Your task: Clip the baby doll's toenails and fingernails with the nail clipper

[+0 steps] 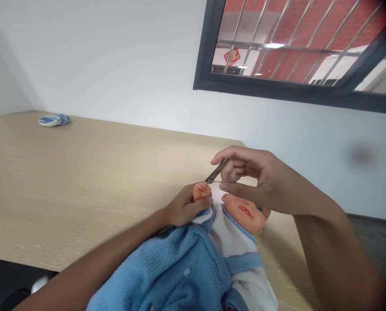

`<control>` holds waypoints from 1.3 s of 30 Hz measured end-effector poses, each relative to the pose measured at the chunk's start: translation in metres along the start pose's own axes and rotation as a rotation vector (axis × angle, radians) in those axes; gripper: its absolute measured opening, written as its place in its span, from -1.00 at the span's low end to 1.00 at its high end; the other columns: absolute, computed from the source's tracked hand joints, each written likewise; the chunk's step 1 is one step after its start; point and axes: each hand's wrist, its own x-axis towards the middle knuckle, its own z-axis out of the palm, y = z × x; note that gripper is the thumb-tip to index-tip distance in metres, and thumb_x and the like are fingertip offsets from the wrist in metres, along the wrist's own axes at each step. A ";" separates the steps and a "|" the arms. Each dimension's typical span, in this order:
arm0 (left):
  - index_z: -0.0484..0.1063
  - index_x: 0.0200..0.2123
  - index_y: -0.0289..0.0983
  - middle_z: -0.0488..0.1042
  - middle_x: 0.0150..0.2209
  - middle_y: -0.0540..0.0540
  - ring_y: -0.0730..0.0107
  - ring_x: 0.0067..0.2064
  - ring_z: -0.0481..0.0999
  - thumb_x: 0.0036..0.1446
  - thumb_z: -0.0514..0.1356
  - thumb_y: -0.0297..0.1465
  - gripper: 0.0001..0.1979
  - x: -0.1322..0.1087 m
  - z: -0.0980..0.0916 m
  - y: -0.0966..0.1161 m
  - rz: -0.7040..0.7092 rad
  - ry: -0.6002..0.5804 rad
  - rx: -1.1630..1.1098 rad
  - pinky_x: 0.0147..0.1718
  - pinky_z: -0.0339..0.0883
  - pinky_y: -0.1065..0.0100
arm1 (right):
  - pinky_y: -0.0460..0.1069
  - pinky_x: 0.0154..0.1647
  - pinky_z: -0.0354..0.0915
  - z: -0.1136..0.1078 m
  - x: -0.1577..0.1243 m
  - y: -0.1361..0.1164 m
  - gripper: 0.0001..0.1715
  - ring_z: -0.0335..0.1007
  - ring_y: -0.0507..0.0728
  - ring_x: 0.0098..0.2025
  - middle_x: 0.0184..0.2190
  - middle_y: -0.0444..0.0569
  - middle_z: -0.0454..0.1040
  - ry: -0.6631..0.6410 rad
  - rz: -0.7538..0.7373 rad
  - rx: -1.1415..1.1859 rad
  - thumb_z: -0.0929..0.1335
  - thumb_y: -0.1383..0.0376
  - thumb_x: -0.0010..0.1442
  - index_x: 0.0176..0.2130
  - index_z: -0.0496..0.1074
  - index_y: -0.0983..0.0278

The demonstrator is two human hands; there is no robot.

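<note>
A baby doll [234, 246] in a blue and white fleece outfit lies at the near edge of the table, its head to the right. My left hand [184, 206] is closed around one of the doll's arms, and the small orange-pink doll hand [202, 191] pokes up out of my grip. Between the thumb and fingers of my right hand [246, 172] is a metal nail clipper [217, 170], its lever raised. The clipper's jaw end is right at the doll's fingers; whether it touches them I cannot tell. Part of the doll's face is covered by my right hand.
The light wooden table [92, 172] reaches back to a white wall. At its far left corner lies a small blue and white cloth item [54, 120]. A dark-framed window [277, 84] with metal bars is set in the wall, upper right.
</note>
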 end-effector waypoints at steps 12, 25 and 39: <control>0.41 -0.35 -0.34 0.42 -0.39 0.00 0.45 -0.36 0.44 0.34 0.14 -0.14 -0.64 -0.001 0.000 -0.002 0.000 0.005 -0.004 -0.30 0.41 0.32 | -0.09 -0.29 0.29 0.004 -0.002 -0.008 -0.70 0.32 0.00 -0.34 -0.41 -0.21 0.33 0.023 -0.082 -0.173 0.48 0.18 0.22 -0.07 0.45 0.19; 0.41 -0.28 -0.34 0.39 -0.40 0.03 0.50 -0.42 0.39 0.33 0.17 -0.19 -0.70 -0.004 0.000 -0.011 -0.023 0.023 -0.034 -0.41 0.37 0.40 | -0.07 -0.30 0.25 0.009 -0.004 -0.015 -0.72 0.30 -0.01 -0.35 -0.36 -0.18 0.43 0.034 -0.268 -0.391 0.45 0.44 0.10 -0.14 0.46 0.29; 0.43 -0.23 -0.35 0.45 -0.32 -0.02 0.45 -0.34 0.45 0.32 0.18 -0.19 -0.71 0.000 0.000 -0.008 0.022 -0.004 -0.058 -0.32 0.43 0.33 | -0.11 -0.34 0.19 0.013 -0.005 -0.013 -0.63 0.27 -0.05 -0.38 -0.39 -0.24 0.40 0.049 -0.334 -0.446 0.47 0.53 -0.03 -0.18 0.47 0.29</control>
